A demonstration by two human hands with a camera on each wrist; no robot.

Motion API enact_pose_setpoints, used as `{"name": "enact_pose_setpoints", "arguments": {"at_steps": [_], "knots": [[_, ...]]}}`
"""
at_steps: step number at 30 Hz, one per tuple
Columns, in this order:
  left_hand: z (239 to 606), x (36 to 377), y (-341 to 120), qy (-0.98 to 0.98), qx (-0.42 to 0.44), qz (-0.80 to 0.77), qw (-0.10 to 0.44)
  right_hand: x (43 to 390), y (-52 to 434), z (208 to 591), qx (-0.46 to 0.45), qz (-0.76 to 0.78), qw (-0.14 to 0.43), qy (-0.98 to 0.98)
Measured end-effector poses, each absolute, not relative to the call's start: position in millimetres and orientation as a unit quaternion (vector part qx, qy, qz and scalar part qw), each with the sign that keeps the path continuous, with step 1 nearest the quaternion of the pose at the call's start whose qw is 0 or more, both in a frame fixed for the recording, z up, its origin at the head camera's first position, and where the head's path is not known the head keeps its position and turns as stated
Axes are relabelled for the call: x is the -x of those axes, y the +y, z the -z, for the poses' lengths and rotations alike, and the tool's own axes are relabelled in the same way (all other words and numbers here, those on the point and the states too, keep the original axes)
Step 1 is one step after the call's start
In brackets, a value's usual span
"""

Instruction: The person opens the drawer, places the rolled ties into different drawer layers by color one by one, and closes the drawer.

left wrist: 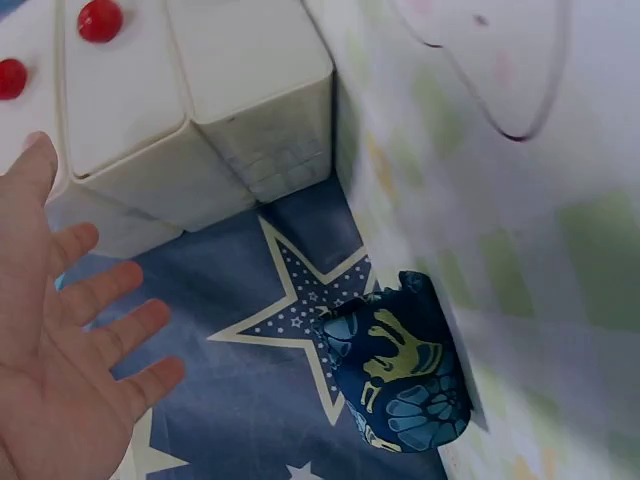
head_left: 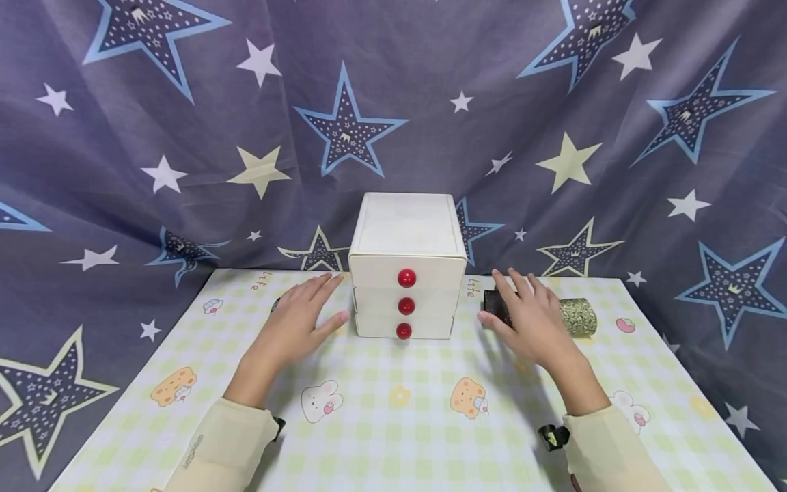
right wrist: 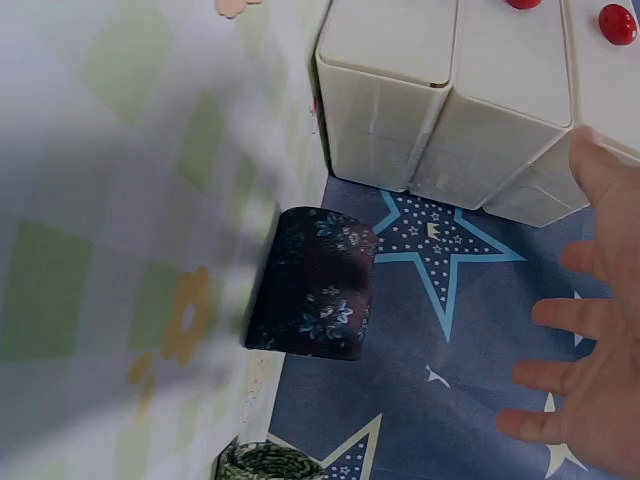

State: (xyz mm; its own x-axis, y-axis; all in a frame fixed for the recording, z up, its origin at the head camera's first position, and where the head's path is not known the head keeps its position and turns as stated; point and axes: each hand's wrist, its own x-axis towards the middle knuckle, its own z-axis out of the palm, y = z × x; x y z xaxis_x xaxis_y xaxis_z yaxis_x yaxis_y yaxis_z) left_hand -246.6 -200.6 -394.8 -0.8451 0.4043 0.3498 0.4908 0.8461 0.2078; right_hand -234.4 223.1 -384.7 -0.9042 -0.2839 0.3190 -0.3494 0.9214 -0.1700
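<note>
A white cabinet (head_left: 408,225) of three stacked drawers, each with a red knob, stands at the back middle of the table. To its left my left hand (head_left: 295,321) hovers with fingers spread, holding nothing. A dark blue patterned cloth bundle (left wrist: 400,370) lies beyond that hand, mostly hidden by it in the head view. On the other side my right hand (head_left: 531,321) is held out with spread fingers, also holding nothing. Under and behind it lie a dark floral roll (right wrist: 315,285) and a green speckled roll (head_left: 578,316). All the drawers look closed.
A pale green checked cloth (head_left: 393,424) with cartoon prints covers the table. Right behind the cabinet hangs a dark blue curtain (head_left: 406,48) with stars. Dark straps (head_left: 553,436) sit around the wrists.
</note>
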Motion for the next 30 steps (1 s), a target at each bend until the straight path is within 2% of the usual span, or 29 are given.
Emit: {"name": "enact_pose_setpoints", "arguments": {"at_steps": [10,18,30], "knots": [[385,257,-195,-0.922,0.251,0.221,0.197,239,216,369,-0.199,-0.139,0.219,-0.945],[381,260,-189,-0.904,0.232,0.277,0.231,241,205,356,-0.236,-0.16,0.293,-0.912],[380,272,-176,-0.839,0.239,0.361,0.331,244,183,341,-0.279,-0.187,0.353,-0.873]]}}
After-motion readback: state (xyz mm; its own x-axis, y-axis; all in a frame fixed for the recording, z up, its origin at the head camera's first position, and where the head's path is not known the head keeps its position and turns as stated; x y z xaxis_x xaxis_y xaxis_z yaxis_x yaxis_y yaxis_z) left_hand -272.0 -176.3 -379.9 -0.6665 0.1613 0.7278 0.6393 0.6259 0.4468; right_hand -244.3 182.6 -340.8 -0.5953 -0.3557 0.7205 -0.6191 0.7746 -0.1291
